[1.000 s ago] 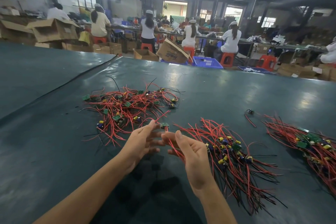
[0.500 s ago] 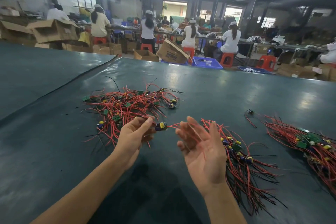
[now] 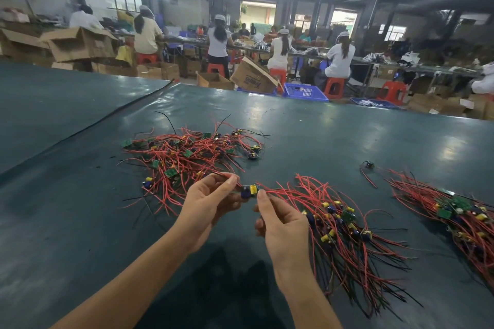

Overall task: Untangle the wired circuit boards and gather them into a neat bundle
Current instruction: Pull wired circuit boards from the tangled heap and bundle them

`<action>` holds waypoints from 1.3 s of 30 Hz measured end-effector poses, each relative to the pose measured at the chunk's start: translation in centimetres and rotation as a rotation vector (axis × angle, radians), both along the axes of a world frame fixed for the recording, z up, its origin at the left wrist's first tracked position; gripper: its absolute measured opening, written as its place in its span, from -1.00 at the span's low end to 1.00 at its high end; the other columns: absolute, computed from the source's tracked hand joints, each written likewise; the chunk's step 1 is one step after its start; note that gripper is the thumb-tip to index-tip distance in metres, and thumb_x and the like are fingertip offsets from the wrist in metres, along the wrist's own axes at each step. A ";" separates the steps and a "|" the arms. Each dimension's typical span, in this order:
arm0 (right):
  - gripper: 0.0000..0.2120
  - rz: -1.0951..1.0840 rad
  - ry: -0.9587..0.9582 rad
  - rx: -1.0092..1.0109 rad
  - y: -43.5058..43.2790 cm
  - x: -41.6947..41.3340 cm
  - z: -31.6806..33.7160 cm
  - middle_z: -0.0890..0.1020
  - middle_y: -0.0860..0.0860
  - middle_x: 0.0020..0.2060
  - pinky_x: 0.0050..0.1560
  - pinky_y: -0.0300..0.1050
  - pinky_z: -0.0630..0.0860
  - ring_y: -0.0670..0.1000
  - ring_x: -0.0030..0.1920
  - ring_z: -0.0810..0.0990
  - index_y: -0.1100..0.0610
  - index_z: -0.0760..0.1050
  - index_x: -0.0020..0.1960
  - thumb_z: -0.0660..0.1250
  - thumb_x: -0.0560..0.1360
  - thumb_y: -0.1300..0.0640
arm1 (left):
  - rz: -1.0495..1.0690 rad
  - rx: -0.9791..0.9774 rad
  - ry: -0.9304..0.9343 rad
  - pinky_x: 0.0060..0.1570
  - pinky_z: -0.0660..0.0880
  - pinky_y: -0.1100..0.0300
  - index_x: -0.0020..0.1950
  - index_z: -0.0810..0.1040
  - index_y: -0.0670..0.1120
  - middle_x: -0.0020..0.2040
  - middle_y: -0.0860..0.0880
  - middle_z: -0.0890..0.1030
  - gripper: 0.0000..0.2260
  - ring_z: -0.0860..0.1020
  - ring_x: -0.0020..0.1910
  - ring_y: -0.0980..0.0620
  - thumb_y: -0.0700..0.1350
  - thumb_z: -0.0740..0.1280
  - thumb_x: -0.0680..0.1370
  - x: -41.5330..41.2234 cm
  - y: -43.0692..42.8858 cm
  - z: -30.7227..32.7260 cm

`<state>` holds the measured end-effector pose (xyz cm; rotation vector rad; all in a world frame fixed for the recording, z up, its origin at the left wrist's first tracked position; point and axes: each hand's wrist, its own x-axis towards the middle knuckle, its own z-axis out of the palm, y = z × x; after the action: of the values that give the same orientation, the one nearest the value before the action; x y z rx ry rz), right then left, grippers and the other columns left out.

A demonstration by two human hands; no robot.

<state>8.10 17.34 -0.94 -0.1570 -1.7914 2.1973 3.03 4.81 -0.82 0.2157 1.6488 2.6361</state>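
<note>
Seen from my head, I hold one small circuit board [image 3: 250, 191], with yellow and blue parts on it, above the dark green tabletop [image 3: 347, 139] between my two hands. My left hand [image 3: 211, 201] pinches its red wire [image 3: 278, 191] on one side between thumb and forefinger, the other fingers curled. My right hand [image 3: 284, 224] pinches the wire on the other side, right beside the board. Behind my left hand lies the tangled heap [image 3: 192, 153] of red-wired boards. Just right of my right hand lies the near bundle [image 3: 344, 224], its wires fanned towards me. The far bundle [image 3: 459, 211] lies well apart at the right edge. A lone board [image 3: 369, 164] sits farther back between those two.
</note>
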 end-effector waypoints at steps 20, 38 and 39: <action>-0.74 -0.194 -0.130 -0.280 1.2 -0.6 0.1 0.59 -0.05 -0.47 -0.57 -0.28 0.28 -0.16 -0.58 0.31 0.05 0.68 -0.38 0.46 0.49 0.15 | 0.066 0.213 -0.065 -0.29 0.56 0.21 0.24 0.47 -0.13 -0.12 -0.11 0.65 -0.38 0.65 -0.26 -0.02 0.33 0.17 0.43 0.0 -1.1 0.2; -0.75 -0.111 -0.110 -0.107 0.4 -0.1 0.2 0.62 -0.05 -0.46 -0.53 -0.31 0.35 -0.14 -0.53 0.44 0.02 0.67 -0.36 0.43 0.50 0.14 | -0.088 -0.407 0.260 -0.26 0.57 0.18 0.05 0.60 -0.05 -0.16 -0.02 0.71 -0.78 0.66 -0.26 -0.04 0.03 0.40 0.48 1.3 1.7 -1.8; -0.75 -0.099 -0.112 -0.095 0.3 -0.2 0.1 0.58 -0.05 -0.49 -0.52 -0.30 0.34 -0.14 -0.54 0.40 0.03 0.67 -0.36 0.44 0.49 0.15 | -0.043 -0.410 0.268 -0.31 0.56 0.21 -0.03 0.64 -0.02 -0.20 -0.02 0.70 -0.84 0.66 -0.30 -0.01 0.04 0.40 0.50 1.2 1.6 -1.7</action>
<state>7.95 17.62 -0.81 -0.3882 -1.6969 2.2432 4.28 6.45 -2.47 0.6001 2.1878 2.2476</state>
